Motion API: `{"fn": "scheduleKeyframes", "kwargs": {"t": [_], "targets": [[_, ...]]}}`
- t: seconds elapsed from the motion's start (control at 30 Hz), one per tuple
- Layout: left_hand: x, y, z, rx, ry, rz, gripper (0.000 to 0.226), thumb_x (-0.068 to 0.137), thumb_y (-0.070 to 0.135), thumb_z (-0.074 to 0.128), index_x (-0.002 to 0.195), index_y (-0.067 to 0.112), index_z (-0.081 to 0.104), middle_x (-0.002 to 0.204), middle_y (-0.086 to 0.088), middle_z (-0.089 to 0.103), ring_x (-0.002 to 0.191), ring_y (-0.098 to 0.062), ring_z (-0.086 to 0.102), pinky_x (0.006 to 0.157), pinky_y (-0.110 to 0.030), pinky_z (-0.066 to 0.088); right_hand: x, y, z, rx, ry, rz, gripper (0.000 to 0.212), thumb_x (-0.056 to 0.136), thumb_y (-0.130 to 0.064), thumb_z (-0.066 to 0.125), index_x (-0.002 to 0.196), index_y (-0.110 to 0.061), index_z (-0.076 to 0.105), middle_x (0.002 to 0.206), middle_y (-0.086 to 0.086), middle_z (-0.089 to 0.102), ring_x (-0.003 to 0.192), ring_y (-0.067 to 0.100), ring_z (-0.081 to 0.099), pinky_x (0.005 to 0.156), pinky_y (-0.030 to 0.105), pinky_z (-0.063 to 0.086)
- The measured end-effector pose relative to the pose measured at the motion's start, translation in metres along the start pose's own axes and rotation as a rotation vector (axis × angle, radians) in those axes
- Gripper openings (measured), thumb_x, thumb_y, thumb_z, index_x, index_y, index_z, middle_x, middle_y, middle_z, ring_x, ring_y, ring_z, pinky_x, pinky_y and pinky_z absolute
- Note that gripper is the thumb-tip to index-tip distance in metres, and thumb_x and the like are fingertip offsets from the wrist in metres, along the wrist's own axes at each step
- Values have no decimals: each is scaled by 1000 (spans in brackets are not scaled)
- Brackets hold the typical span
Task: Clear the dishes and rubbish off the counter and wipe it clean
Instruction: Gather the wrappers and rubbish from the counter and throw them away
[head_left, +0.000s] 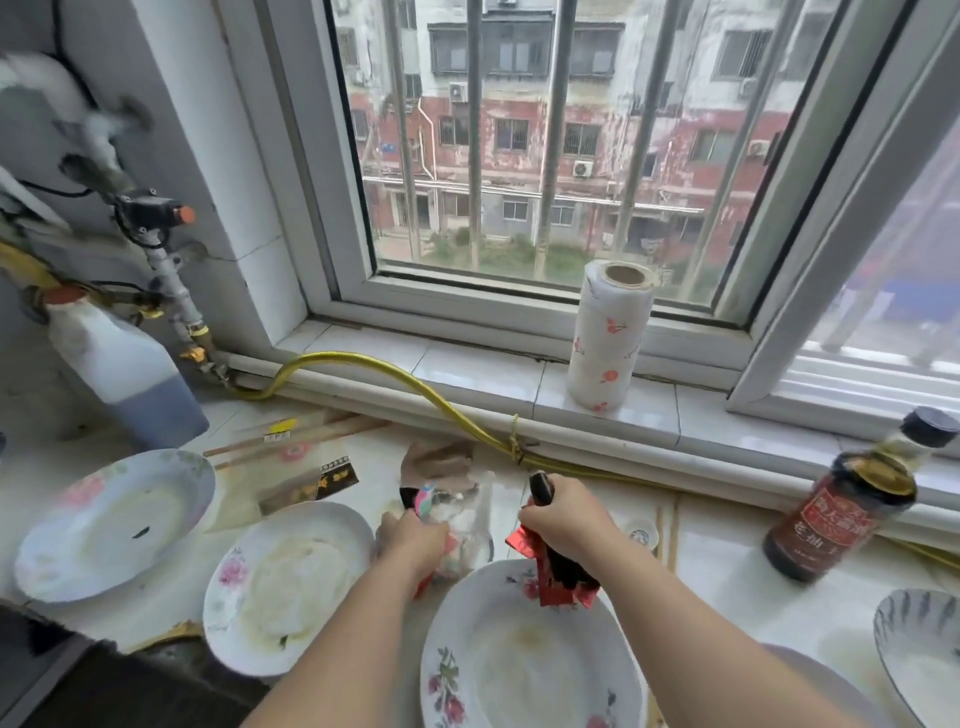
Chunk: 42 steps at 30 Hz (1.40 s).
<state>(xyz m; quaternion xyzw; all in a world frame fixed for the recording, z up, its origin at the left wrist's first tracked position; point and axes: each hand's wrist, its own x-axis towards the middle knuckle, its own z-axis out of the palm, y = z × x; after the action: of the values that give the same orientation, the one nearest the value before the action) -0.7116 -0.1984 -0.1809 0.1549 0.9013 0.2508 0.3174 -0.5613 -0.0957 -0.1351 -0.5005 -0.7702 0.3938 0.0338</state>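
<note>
1. The left hand (413, 540) has its grip closed around a crumpled bundle of clear and colourful wrappers (460, 525). It holds them just above the table (727, 566), between the middle plate (288, 587) and the front plate (524, 670).
2. The right hand (566, 519) has its grip clenched on red and black wrappers (563, 579). Their loose ends hang over the far rim of the front plate.
3. We judge that the rubbish is only partly collected. The wrapped chopsticks (291, 436) and a black and gold packet (335, 478) lie on the table behind the middle plate. The left plate (114, 525) and the bowl (919, 649) are not yet removed, and nothing looks wiped.
4. The red strips hang free below the fingers, so a piece may drop. The front plate looks greasy, and a fallen piece would stick there.
5. The clear bundle is bulky and looks slippery. Part of it is blurred, so we cannot tell if all of it is inside the fingers. A loose corner may slide out when the hand moves away.
6. Both hands are full. To take the remaining rubbish, a hand must loosen, and this may spill what it holds.
7. The soy sauce bottle (841, 509) stands to the right of the right arm. A wide swing of the elbow may knock it over.
</note>
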Motion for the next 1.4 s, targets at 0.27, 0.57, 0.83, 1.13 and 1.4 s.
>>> {"fn": "scheduleKeyframes", "kwargs": {"t": [0.27,0.57,0.83,1.13,1.4], "targets": [[11,6,-12,32,-20,121,33,91,22,47,120,10,56,121,-14,62,112,-32,57,96,-36,47,16,-17,19,40,12,15,21,71,-29,61,86,-14,57,85,11,67,84,29,65,72,37,52],[40,42,-50,-239,65,305,23,92,16,52,114,15,58,103,-7,62,93,-26,59,80,-34,50,28,-20,17,125,9,74,20,69,-31,64,81,-17,55,76,4,61,79,26,62,73,38,50],[81,52,-30,-35,24,203,30,89,11,55,119,11,53,117,-15,59,100,-30,57,84,-35,48,33,0,2,170,27,141,20,68,-31,64,75,-19,50,75,4,59,73,24,59,77,43,53],[77,38,-28,-142,160,42,27,90,5,47,116,10,48,110,-17,61,90,-32,55,71,-34,46,38,2,3,224,22,134,21,71,-30,67,72,-21,49,71,1,57,67,18,54,65,32,43],[45,21,-82,-522,421,-93,33,85,3,51,117,9,48,120,-21,58,106,-40,57,89,-43,50,30,-38,23,466,20,66,19,73,-19,70,84,-9,58,76,9,58,70,23,54,66,32,43]]}}
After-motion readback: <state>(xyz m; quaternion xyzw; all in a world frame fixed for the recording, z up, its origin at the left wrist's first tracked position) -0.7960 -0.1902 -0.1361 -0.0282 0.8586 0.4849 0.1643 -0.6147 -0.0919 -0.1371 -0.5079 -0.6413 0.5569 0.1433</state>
